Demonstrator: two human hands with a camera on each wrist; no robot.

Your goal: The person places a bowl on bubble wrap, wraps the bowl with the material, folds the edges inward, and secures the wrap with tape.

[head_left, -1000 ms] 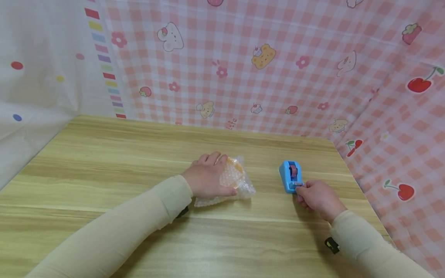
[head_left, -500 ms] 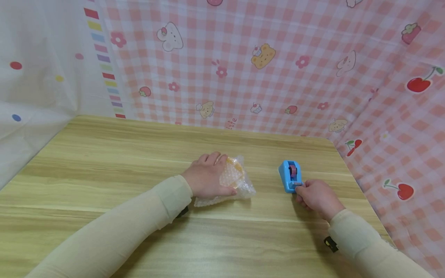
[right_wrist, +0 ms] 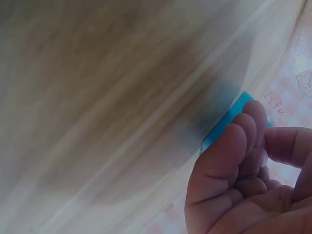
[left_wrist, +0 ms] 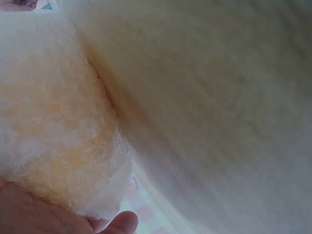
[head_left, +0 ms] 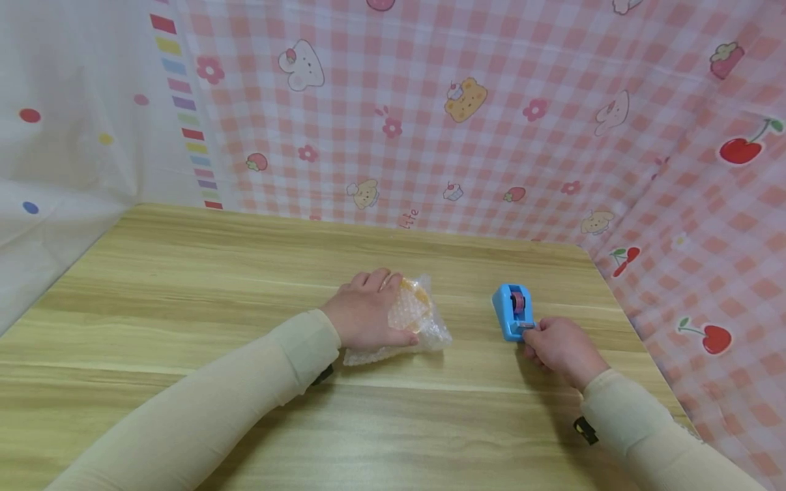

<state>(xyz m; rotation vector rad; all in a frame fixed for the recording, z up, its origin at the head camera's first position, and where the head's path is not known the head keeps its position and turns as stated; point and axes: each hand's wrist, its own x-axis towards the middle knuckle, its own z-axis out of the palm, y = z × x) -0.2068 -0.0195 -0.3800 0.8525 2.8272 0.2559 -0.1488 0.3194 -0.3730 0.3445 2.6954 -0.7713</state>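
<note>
My left hand [head_left: 362,314] lies over a bubble-wrapped package [head_left: 414,310] on the table, its fingers spread across the top and its thumb along the near side. Something orange-yellow shows through the wrap; its kind cannot be told. From below, the left wrist view shows the package [left_wrist: 58,122] against the fingers [left_wrist: 44,214]. To the right stands a light-blue tape dispenser [head_left: 512,311] with a pinkish roll. At its cutter end my right hand [head_left: 568,351] pinches the tape, with thumb and forefinger together; the fingertips hide most of the pinched piece. The right wrist view shows curled fingers [right_wrist: 222,156] before the blue dispenser [right_wrist: 229,119].
The table [head_left: 184,273] has a wood-grain top. A pink checked cloth [head_left: 393,102] hangs behind it and a similar cloth with cherries [head_left: 724,273] on the right. White sheeting [head_left: 61,136] with coloured dots is on the left.
</note>
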